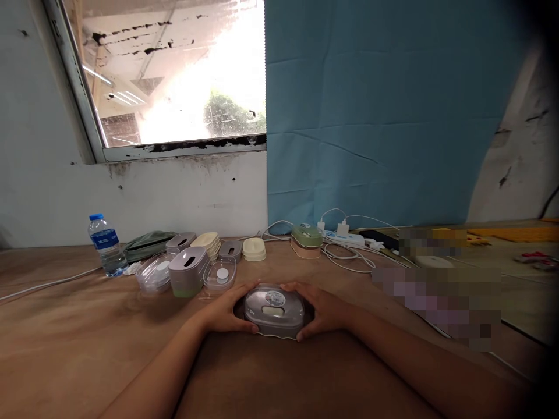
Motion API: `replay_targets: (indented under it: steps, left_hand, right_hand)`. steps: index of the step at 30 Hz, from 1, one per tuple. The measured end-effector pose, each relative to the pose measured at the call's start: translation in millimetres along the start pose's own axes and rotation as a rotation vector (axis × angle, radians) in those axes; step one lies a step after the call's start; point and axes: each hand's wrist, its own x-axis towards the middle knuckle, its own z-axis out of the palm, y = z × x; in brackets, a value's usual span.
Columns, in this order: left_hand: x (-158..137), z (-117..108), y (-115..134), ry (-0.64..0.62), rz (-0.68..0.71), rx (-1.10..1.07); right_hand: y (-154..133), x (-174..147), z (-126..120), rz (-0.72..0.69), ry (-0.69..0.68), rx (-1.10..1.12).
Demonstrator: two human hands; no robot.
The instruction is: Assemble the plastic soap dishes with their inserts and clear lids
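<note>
In the middle of the table, a mauve oval plastic box (274,326) with a clear lid (290,302) sits between my two hands. A round printed sticker (275,298) is on the lid, and a pale slot shows through below it. My left hand (231,311) wraps the box's left end, thumb at the front and fingers at the back. Around the right end, my right hand (321,311) grips in the same way. Beyond my left hand stand a mauve box with a green base (187,273) and clear lids (155,273) with white round pieces.
Stacked cream trays (254,250) and a green box on an orange one (306,237) stand farther back. A water bottle (107,247) and green pouch (148,245) are at the left. A power strip (345,237) with white cables (349,265) lies right of centre; a blurred-out area covers the far right.
</note>
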Motion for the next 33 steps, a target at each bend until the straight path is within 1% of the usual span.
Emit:
replay_targets:
  steps: [4,10,13,15,17,20,22,23,25,30,33]
  left_hand:
    - [0,0,1,-0.012,0.003,0.038]
    - [0,1,-2,-0.022,0.004,0.051]
    - [1,3,-2,0.015,-0.005,0.088]
    - [2,4,-2,0.08,-0.001,0.134]
    - [3,5,-4,0.171,0.01,0.195]
    - [6,5,-7,0.324,0.014,0.283]
    - [7,3,-8,0.422,0.013,0.326]
    - [7,3,-9,0.467,0.01,0.343]
    - [8,1,-9,0.542,0.002,0.372]
    - [7,-1,-7,0.647,-0.021,0.405]
    - [7,-2,-8,0.69,-0.052,0.412]
  right_hand:
    - [-2,-1,0,0.032,-0.032,0.021]
    - [-2,-1,4,0.042,-0.031,0.043]
    - [0,0,7,0.066,-0.004,0.027]
    - [1,2,10,0.096,0.062,-0.017]
    - [2,5,12,0.127,0.185,-0.092]
    - [7,9,13,0.227,0.382,-0.294]
    - [11,12,12,0.312,0.451,-0.44]
    - [13,13,12,0.338,0.469,-0.493]
    - [15,14,10,0.344,0.487,-0.552]
    - [7,18,12,0.229,0.442,-0.644]
    - [3,26,16,0.193,0.422,-0.688]
